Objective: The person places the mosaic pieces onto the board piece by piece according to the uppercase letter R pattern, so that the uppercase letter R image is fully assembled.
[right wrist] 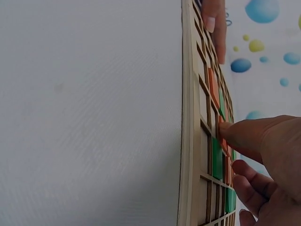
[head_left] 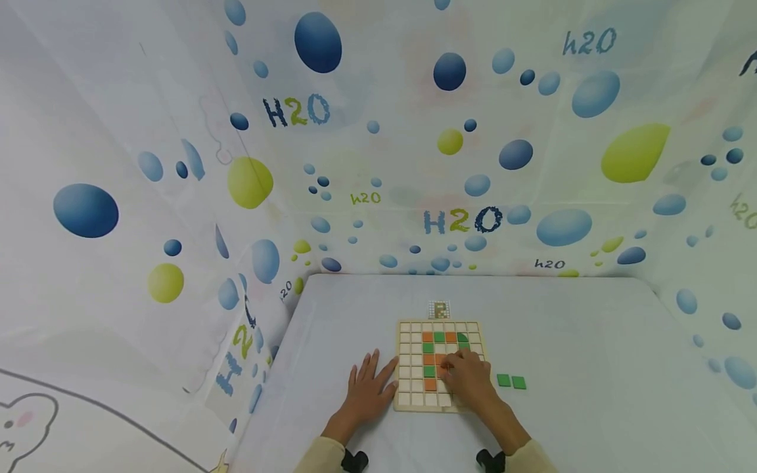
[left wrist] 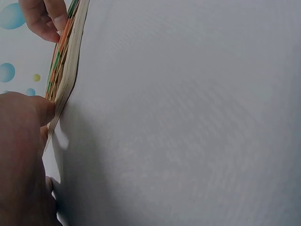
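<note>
A wooden grid board (head_left: pixel 412 399) lies on the table, with several orange and green square tiles in its cells. Over its middle, my right hand (head_left: pixel 468 378) bends its fingers down. Its thumb and fingertips pinch an orange tile (right wrist: pixel 220 123) at a cell; the fingers partly hide this tile in the head view. My left hand (head_left: pixel 368 392) lies flat with fingers spread, thumb and index tip at the board's left edge. In the left wrist view, the left thumb (left wrist: pixel 44 109) touches the board's rim. A green tile (right wrist: pixel 217 158) sits in a cell near the right thumb.
Two loose green tiles (head_left: pixel 511 381) lie on the table right of the board. A small card with a grid pattern (head_left: pixel 439 310) lies just behind the board. The white table (head_left: pixel 591 355) ends at a printed cloth wall (head_left: pixel 402 157) at the back and left.
</note>
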`<action>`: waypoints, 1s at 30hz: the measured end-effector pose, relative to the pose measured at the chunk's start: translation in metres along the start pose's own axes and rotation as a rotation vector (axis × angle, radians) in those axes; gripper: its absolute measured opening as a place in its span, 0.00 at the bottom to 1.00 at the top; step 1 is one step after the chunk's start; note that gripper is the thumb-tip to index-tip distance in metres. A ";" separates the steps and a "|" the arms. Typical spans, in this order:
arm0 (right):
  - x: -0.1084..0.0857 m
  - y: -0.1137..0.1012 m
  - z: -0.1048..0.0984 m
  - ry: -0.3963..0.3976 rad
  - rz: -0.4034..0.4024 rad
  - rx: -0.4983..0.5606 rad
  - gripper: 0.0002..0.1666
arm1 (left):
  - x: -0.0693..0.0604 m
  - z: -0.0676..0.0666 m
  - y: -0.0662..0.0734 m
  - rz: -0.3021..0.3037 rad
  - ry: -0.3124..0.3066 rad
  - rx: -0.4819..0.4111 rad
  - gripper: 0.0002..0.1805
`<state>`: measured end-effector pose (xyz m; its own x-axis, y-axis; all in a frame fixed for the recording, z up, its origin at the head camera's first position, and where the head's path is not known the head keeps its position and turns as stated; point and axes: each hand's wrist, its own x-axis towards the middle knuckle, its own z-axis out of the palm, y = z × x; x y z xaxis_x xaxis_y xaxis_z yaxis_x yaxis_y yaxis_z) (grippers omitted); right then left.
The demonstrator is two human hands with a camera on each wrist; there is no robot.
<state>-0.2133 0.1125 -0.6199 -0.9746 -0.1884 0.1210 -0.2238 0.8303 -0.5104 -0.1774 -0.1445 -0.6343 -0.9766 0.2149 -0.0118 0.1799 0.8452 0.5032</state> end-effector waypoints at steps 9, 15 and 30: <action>-0.005 -0.001 -0.008 -0.018 -0.024 0.037 0.09 | -0.001 0.007 -0.005 0.008 0.019 -0.002 0.30; -0.004 0.007 -0.009 -0.033 0.021 0.051 0.11 | -0.002 0.001 0.000 0.014 0.007 -0.014 0.30; -0.009 0.038 -0.029 -0.120 0.097 0.048 0.10 | 0.002 0.012 -0.009 -0.016 0.007 0.026 0.30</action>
<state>-0.2132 0.1607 -0.6151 -0.9846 -0.1721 -0.0318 -0.1259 0.8223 -0.5550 -0.1799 -0.1461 -0.6495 -0.9801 0.1980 -0.0132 0.1675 0.8607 0.4807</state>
